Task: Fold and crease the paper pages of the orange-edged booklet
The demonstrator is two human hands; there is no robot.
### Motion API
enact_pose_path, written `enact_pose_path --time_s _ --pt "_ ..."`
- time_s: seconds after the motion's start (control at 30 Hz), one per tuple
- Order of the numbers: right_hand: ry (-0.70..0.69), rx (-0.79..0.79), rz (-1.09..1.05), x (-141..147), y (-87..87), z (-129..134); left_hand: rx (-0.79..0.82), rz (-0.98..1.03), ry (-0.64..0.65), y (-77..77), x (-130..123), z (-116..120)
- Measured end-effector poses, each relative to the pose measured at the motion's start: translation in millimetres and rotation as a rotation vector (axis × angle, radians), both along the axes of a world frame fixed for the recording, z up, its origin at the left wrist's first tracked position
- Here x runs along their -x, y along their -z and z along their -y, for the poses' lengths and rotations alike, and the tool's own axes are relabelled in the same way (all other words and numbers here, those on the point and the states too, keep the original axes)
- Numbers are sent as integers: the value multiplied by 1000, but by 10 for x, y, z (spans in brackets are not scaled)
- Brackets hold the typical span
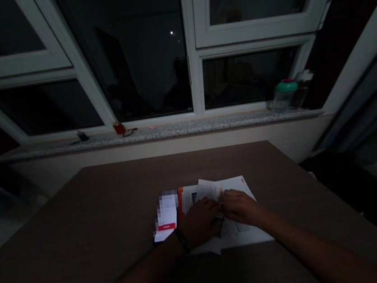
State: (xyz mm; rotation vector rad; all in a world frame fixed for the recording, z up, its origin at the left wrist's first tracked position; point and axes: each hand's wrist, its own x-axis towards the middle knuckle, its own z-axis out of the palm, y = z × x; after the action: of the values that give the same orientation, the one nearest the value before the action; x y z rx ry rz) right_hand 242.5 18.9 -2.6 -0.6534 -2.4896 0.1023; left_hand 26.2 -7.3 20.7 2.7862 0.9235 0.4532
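Note:
An open book with printed pages lies on the brown table, and a loose-looking sheet is angled over it. My left hand, with a dark band at the wrist, rests over the sheet, its fingers curled; what they hold is too dark to make out. My right hand meets it at the middle of the book, fingers closed on something small that I cannot identify. A lit phone lies just left of the book, partly pixelated.
Beyond the table runs a speckled windowsill. On it stand a small red object, a dark item and a clear bottle with a teal lid. Dark window panes rise behind; a curtain hangs at right.

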Motion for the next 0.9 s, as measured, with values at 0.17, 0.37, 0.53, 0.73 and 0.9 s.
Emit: enact_pose_path --time_s 0.17,0.37,0.53,0.73,0.9 --pt "169 -10 2 -10 15 -70 -20 -24 -7 -6 10 -3" --pt "288 9 -40 10 4 -86 -3 -9 5 -16 22 -1" --pt "219 67 -105 1 60 -98 6 9 2 -14 22 -6" --pt "67 171 -147 -6 9 -19 22 38 -13 11 25 -3" --pt "-82 216 -179 21 -48 64 42 52 -18 24 15 -8"
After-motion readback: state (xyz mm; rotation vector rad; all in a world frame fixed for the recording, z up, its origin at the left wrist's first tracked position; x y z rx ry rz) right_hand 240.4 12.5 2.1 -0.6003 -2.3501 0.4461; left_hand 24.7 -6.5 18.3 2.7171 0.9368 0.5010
